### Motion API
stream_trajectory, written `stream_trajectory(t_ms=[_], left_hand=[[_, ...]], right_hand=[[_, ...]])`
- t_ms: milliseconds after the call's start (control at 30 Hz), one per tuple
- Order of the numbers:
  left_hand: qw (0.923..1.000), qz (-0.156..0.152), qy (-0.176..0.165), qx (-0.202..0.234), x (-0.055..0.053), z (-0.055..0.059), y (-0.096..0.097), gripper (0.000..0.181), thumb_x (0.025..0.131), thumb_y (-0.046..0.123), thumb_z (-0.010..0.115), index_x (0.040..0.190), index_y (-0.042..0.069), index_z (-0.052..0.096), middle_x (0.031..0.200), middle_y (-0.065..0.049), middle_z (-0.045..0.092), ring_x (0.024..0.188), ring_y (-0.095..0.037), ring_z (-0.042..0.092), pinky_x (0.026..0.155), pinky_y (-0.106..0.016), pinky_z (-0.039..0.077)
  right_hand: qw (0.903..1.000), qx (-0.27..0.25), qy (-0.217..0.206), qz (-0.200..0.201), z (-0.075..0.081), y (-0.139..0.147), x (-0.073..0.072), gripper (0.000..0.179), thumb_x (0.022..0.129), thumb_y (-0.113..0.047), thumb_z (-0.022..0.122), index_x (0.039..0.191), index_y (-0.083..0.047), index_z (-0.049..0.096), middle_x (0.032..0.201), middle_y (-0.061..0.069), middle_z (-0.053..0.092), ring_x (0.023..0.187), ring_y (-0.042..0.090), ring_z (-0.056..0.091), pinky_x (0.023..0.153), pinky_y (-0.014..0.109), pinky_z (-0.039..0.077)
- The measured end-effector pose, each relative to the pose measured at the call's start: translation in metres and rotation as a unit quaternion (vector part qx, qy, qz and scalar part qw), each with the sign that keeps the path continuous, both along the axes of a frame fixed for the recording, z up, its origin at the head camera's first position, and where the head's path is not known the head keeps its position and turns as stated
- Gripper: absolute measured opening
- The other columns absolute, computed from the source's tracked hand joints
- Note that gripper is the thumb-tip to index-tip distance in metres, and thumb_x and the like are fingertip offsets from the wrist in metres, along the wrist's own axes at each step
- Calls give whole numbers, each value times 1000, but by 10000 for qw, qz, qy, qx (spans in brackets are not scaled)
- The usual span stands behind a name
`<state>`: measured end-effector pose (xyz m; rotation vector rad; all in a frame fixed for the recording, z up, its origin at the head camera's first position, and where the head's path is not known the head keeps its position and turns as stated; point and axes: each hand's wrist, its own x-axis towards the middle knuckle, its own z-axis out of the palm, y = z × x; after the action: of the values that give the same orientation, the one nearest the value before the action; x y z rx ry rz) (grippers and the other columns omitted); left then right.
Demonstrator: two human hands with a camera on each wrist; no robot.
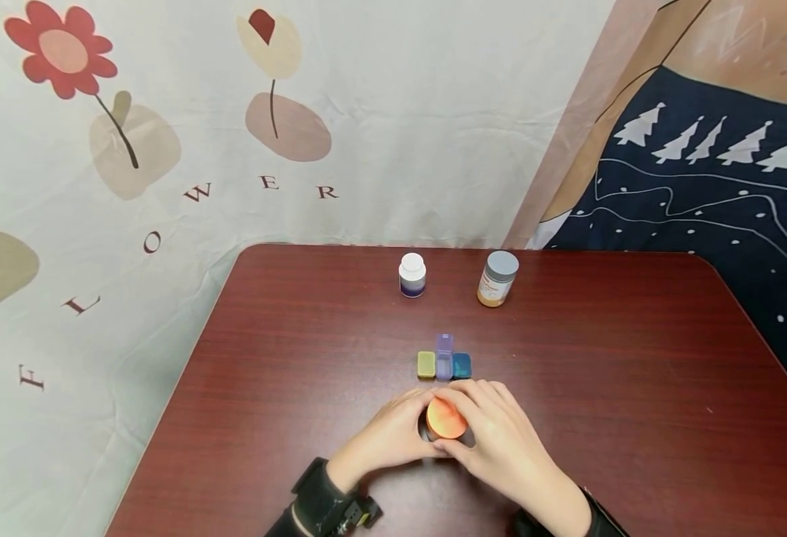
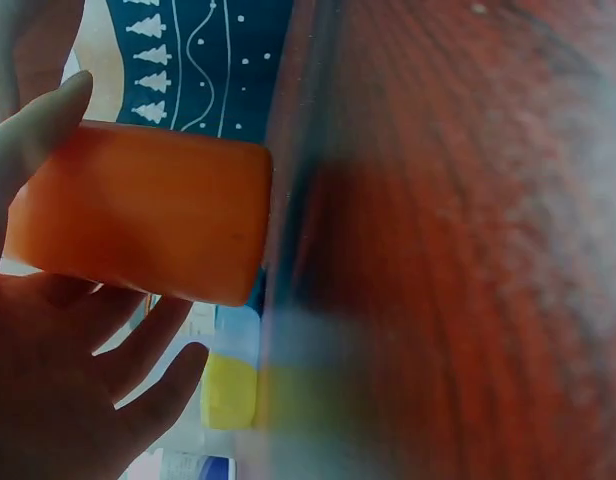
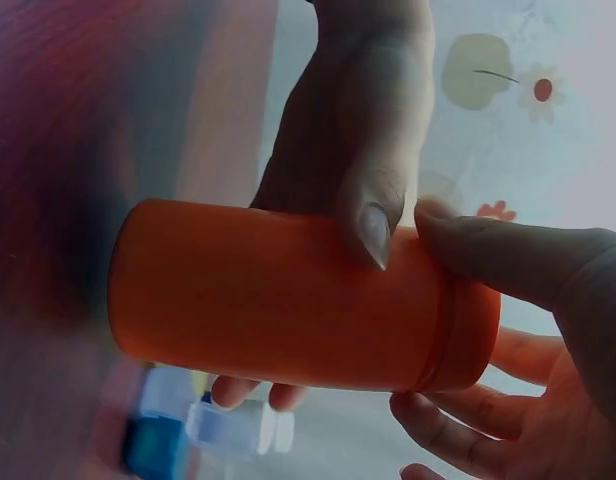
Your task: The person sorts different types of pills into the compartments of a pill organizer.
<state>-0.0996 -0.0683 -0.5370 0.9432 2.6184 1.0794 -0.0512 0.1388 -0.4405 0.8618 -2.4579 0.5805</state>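
Note:
An orange bottle with an orange cap is between both hands near the middle of the table. My left hand grips its body, thumb on one side and fingers on the other. With thumb and fingers, my right hand holds the capped end. In the right wrist view the bottle shows its smooth side and the seam under its cap. Just beyond the hands lies a small pill box with a yellow-green compartment, a teal one and a purple one whose lid is raised.
Farther back on the reddish-brown table stand a white bottle with a dark blue lower band and a grey-lidded bottle. A flower-printed cloth hangs behind the far edge, with a dark tree-patterned cloth on the right.

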Motion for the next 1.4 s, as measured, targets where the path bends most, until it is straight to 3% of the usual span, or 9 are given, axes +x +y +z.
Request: stream_trajectory(t_ms=[33,100,267,467,667,867,1067,1233,1400], left_hand=[[10000,27,59,-63,-2,-9,0,84,84,55,94,153,19,63,148,2,71,138,-16,67,114,-42,57],[9998,43,89,-193,-3,-15,0,87,81,57,96,153,19,64,148,4,71,137,-14,67,114,-40,58],[9996,70,59,-256,-4,-16,1,94,78,57,98,155,17,62,148,2,72,140,-16,66,115,-42,57],[9988,102,-486,-17,-6,-17,2,87,81,52,97,154,20,63,139,5,76,125,-7,70,107,-34,59],[9953,129,-924,253,-6,-19,2,78,83,48,97,149,20,67,131,6,78,117,-2,70,102,-29,59],[9916,233,-1219,367,-6,-17,2,74,80,44,99,145,24,69,127,11,78,112,1,69,99,-27,59],[9912,234,-1247,386,-5,-15,1,71,79,40,99,142,23,71,120,13,78,107,3,68,96,-25,58],[9923,236,-1165,335,-5,-13,0,69,78,41,98,140,24,72,115,16,77,101,5,67,91,-23,57],[9928,219,-1124,340,-5,-13,0,72,78,43,98,142,23,72,118,15,78,103,4,67,93,-23,57]], right_hand=[[10000,13,-32,-1,-1,-1,0,76,58,-29,109,125,-12,76,120,-4,75,102,15,68,95,37,52],[9999,22,-117,3,-3,-2,0,76,59,-30,109,125,-13,76,120,-4,75,103,14,68,94,38,54],[9991,-86,-404,-34,-4,-3,1,81,62,-30,108,133,-14,73,126,-5,76,106,14,69,94,40,58],[9942,-586,-896,4,-10,-1,0,79,66,-30,106,136,-14,74,129,-4,77,108,14,67,91,38,61],[9815,-1301,-1384,231,-19,0,-2,74,69,-23,105,135,-13,76,129,-1,77,111,12,62,94,33,57],[9625,-1886,-1936,236,-25,0,-2,73,68,-16,105,135,-13,76,128,2,77,114,6,59,97,27,53],[9450,-2248,-2372,106,-25,2,-2,70,66,-14,107,130,-15,79,122,1,78,115,0,57,94,24,53],[9424,-2252,-2469,164,-24,5,-5,66,65,-18,108,126,-18,82,119,0,78,115,1,59,98,21,52],[9461,-2116,-2423,381,-25,8,-10,64,67,-22,108,126,-19,82,120,0,78,114,3,60,99,22,52]])
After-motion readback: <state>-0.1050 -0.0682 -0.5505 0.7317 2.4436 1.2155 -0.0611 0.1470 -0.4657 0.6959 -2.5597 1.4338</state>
